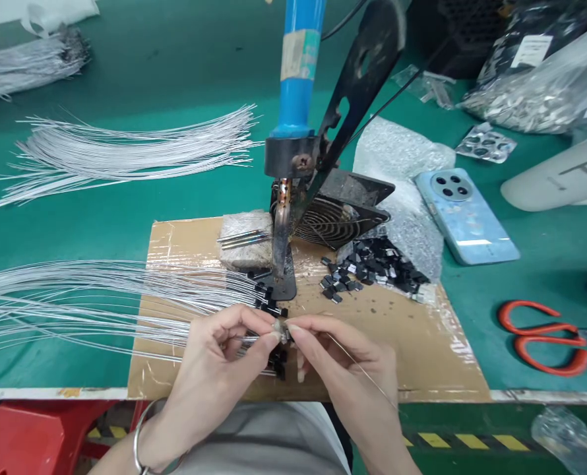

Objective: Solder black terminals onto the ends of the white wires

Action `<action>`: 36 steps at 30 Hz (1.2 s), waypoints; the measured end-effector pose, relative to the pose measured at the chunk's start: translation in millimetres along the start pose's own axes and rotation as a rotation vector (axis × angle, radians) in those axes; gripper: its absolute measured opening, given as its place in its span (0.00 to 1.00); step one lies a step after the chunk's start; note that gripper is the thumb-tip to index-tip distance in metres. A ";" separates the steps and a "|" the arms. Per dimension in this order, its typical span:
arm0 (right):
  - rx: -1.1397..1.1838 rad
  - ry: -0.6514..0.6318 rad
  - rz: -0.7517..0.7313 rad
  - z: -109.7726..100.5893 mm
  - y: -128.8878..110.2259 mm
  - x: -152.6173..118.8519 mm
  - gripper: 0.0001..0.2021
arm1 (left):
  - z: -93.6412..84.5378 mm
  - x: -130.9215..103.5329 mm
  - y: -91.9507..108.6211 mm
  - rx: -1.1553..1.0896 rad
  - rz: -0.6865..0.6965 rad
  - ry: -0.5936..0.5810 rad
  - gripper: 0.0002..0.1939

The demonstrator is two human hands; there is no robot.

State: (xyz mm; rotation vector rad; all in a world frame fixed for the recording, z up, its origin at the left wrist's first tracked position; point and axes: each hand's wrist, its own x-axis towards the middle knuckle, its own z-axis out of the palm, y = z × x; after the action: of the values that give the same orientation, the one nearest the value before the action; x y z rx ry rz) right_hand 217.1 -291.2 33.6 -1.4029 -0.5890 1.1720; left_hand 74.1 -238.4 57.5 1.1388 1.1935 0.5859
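Observation:
In the middle of the head view, my left hand (227, 359) pinches a small dark-and-metal connector (284, 332) between thumb and index finger. My right hand (350, 363) meets it from the other side, its thumb and index fingertip closed on the same connector. A thin wire (365, 375), which looks like solder, runs back across the right hand; its tip is hidden. White wires (165, 323) with black connectors on their ends lie beside and under my left hand. Above my fingertips, a blue-handled soldering iron (298, 99) points downward on its stand, apart from the connector.
Cardboard (402, 356) covers the front of the green table. Behind stand a fan (333, 218) and metal rods on a pale block (247, 244). Loose black connectors (382, 264) lie right, near a phone (471, 218) and red-handled scissors (545, 336). More wires (130, 152) lie back left.

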 end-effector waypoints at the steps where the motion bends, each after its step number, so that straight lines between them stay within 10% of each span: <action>1: -0.001 0.001 -0.003 0.0 0.4 -0.3 0.04 | -0.2 -0.4 0.3 0.008 0.000 0.002 0.06; 36: 0.106 -0.080 0.027 -5.3 17.0 3.1 0.04 | 8.0 0.2 -8.8 0.046 0.140 0.110 0.07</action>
State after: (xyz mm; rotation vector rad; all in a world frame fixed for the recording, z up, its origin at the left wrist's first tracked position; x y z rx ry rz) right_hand 218.4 -294.5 15.8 -1.2823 -0.5568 1.2671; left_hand 79.9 -244.5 49.0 1.2493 1.2331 0.7389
